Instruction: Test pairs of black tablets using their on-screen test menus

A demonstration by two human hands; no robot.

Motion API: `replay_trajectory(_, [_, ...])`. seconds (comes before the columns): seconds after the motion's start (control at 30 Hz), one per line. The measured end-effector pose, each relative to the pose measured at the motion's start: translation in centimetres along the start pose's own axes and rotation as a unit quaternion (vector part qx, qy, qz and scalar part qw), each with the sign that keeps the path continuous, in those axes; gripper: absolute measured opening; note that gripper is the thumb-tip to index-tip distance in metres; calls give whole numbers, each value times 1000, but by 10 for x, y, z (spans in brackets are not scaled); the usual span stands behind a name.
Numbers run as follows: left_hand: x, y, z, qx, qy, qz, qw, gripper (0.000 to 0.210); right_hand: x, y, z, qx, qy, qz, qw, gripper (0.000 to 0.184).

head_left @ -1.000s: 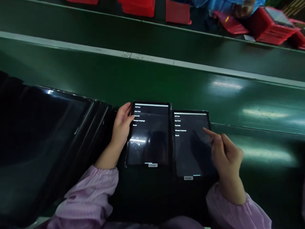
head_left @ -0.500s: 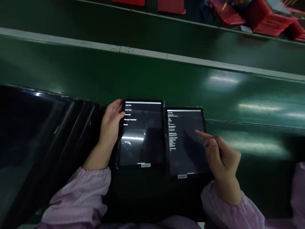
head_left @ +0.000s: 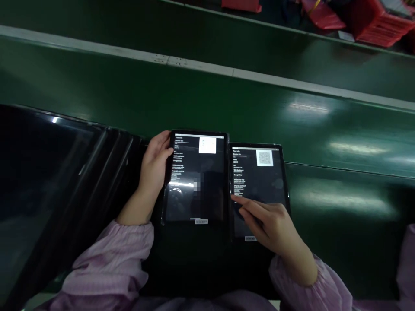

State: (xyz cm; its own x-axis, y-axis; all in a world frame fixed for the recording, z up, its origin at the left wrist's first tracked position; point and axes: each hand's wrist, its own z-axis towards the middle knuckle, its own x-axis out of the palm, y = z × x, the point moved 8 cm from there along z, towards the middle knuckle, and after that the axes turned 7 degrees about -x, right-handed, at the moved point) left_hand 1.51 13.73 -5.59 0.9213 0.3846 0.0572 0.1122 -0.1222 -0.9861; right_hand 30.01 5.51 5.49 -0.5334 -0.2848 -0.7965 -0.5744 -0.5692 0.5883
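Two dark tablets with lit screens lie side by side. At the left edge of the left tablet (head_left: 210, 190) my left hand (head_left: 153, 164) has its thumb on the bezel, fingers around the side. That screen shows "Test Info" lines and a bright white square at upper right. The right tablet (head_left: 261, 179) carries similar text and a square code. Over its lower part is my right hand (head_left: 270, 224), index finger stretched toward its left edge, other fingers bent, holding nothing. Whether the fingertip touches the glass I cannot tell. Each tablet has a small white label near its bottom edge.
Several large dark glossy panels (head_left: 65, 147) lean together on the left. Beyond the green surface (head_left: 194, 101) runs a pale strip (head_left: 207, 65). Stacked red items (head_left: 378, 28) sit at the far upper right. A lilac sleeve (head_left: 407, 263) shows at the right edge.
The left tablet's menu has given way to the Test Info page with a white square. A code has appeared on the right tablet. My right hand has moved left across it.
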Motion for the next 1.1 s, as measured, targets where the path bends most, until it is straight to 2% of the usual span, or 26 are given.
replay_trajectory(0.07, [0,1,1,-1,-1,-1,1000,43,-4,0,1,-11,-11,-20,1000,34])
replay_trajectory(0.13, [0,0,1,2,-1,-2,1000,44,-17,-3,-1,-6,-49,-63,997,34])
replay_trajectory(0.27, [1,-1,-1,1,-2,-12,1000,47,-47,-15,-12,42,-140,-146,978,43])
replay_trajectory(0.4, [0,-1,-1,0,0,-2,1000,50,-55,-22,-19,71,-170,-155,971,42])
replay_trajectory(0.57, [1,0,0,-1,13,14,1000,52,-52,-27,-17,74,-166,-150,972,43])
replay_trajectory(0.63, [4,-1,0,5,25,33,999,57,-54,-28,-15,80,-160,-151,972,46])
replay_trajectory(0.73, [7,-3,-2,14,40,48,998,67,-56,-31,-6,77,-143,-142,976,39])
replay_trajectory(0.9, [4,-3,-3,-3,18,9,1000,49,-52,-44,15,77,-101,-144,981,43])
replay_trajectory(1.1, [3,-5,-1,7,-5,-1,1000,44,-49,-55,25,91,-93,-117,985,43])
